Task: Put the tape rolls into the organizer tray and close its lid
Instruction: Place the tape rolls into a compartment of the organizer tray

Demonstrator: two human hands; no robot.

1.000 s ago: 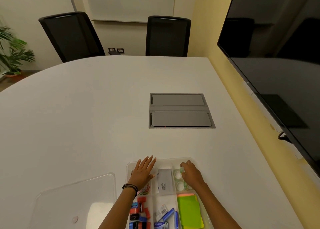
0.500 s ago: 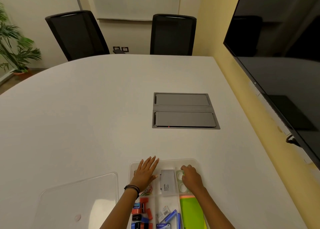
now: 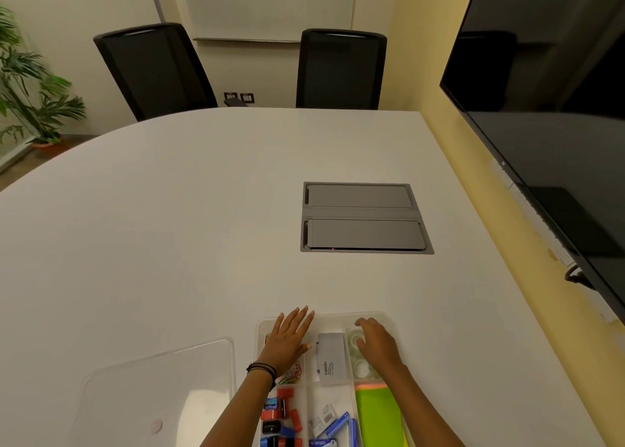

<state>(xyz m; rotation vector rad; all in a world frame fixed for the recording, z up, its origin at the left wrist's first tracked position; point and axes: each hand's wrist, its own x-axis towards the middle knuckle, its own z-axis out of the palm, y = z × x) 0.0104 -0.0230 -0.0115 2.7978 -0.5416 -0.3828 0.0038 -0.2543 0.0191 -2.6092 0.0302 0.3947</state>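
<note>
A clear plastic organizer tray [image 3: 338, 316] lies at the table's near edge, its compartments full of stationery. Clear tape rolls [image 3: 359, 365] sit in its far right compartment. My right hand [image 3: 377, 345] rests on those rolls with its fingers curled over them; whether it grips one I cannot tell. On the tray's far left compartment my left hand [image 3: 289, 340] lies flat, fingers spread and empty. The tray's clear lid [image 3: 159, 392] lies flat on the table to the left, apart from the tray.
A grey box [image 3: 331, 358] lies between my hands in the tray, with green sticky notes [image 3: 380, 413], paper clips [image 3: 292, 375] and small red and blue items [image 3: 282, 416] nearer me. A grey cable hatch [image 3: 363, 218] is set into the white table [image 3: 169, 227]. A dark screen [image 3: 558, 125] hangs on the right.
The camera has shifted slightly. Both hands have stayed on the tray's far compartments, the right one settling a little lower over the tape rolls.
</note>
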